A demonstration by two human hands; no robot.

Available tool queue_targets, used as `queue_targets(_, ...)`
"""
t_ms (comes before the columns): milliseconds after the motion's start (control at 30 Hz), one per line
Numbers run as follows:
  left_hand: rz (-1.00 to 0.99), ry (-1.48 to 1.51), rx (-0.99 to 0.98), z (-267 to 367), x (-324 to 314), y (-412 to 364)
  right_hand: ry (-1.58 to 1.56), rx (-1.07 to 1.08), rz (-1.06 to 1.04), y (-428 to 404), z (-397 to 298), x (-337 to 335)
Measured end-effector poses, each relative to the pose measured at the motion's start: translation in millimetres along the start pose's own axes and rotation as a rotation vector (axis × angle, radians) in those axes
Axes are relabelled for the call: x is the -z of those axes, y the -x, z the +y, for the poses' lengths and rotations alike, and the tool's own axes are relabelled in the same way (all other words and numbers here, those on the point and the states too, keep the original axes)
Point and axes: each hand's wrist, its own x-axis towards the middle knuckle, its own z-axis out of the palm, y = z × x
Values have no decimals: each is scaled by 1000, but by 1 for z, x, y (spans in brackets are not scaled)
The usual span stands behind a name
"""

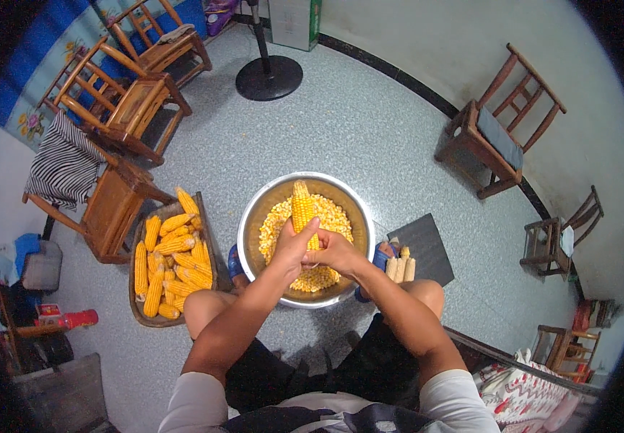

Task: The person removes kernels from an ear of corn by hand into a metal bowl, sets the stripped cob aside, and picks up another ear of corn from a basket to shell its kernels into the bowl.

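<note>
An ear of yellow corn [303, 208] points away from me above a wide metal basin [367, 238]. Wrapped around its near left side is my left hand [292, 246], its thumb lying across the cob. My right hand [336, 253] grips the near end of the same ear, its fingers bent close to the left hand. Part of that end is hidden by the fingers. Loose corn kernels [339, 214] cover the basin's bottom. Left of the basin, a shallow tray [213, 243] holds several whole ears of corn [177, 243]. Several bare cobs [400, 269] lie by my right knee.
The basin stands between my feet. A dark flat mat [425, 249] lies to its right on the speckled floor. Wooden chairs [109, 208] stand at the left, another wooden chair [498, 127] at the right. A round black stand base [269, 77] is beyond the basin.
</note>
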Motion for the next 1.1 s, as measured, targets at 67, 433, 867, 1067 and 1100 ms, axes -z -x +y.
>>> queue_targets(67, 19, 6, 17, -2, 4, 1, 13, 16, 9, 0, 2, -6)
queue_targets(433, -89, 84, 218, 20, 4, 7, -21, -54, -21, 9, -15, -3)
queue_targets(867, -53, 177, 161, 13, 8, 5, -185, -47, -99, 12, -14, 5)
queue_targets(1067, -157, 214, 166, 14, 9, 5, -248, -77, -166, 14, -20, 8)
queue_targets(1100, -118, 190, 145, 14, 7, 6, -197, -62, -156, 13, -19, 6)
